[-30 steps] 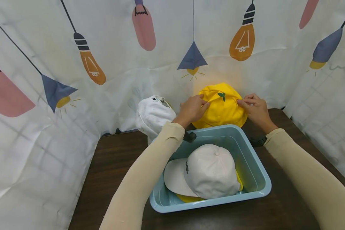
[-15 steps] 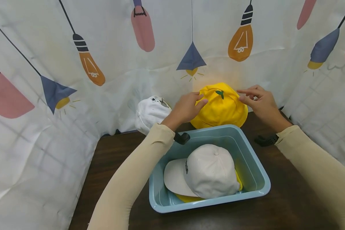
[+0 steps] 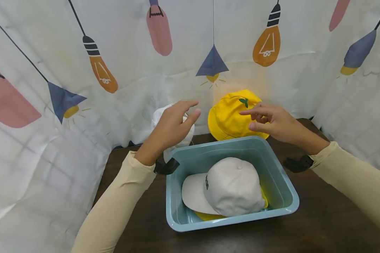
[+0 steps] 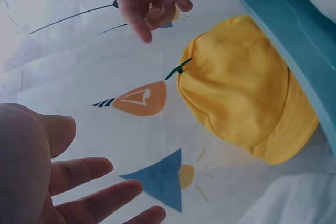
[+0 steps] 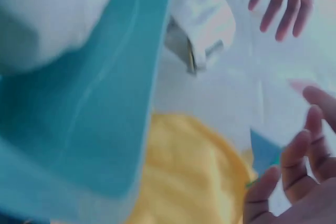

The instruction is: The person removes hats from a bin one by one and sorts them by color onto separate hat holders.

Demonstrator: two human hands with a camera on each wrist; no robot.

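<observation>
Both hands are free of any load. The left hand [image 3: 174, 124], its fingers extended and thumb apart, hovers in front of a white cap [image 3: 186, 140] and hides much of it. The right hand [image 3: 277, 123], fingers loosely bent around nothing, hangs before a yellow hat [image 3: 225, 119]; the left wrist view shows a gap between the 2. That hat, topped by a green sprout [image 3: 244, 102] with 2 leaves, sits just beyond the far rim of a blue tub [image 3: 202, 163], near the printed cloth [image 3: 130, 52]. The right wrist view is blurred, so whether the hat touches the rim is hard to say. Inside the tub, an off-white cap [image 3: 234, 188] lies crown up, brim to the left, over something yellow [image 3: 207, 216]. The tub rests on a dark wooden table [image 3: 240, 242]. Each wrist wears 1 black strap [image 3: 299, 164].
</observation>
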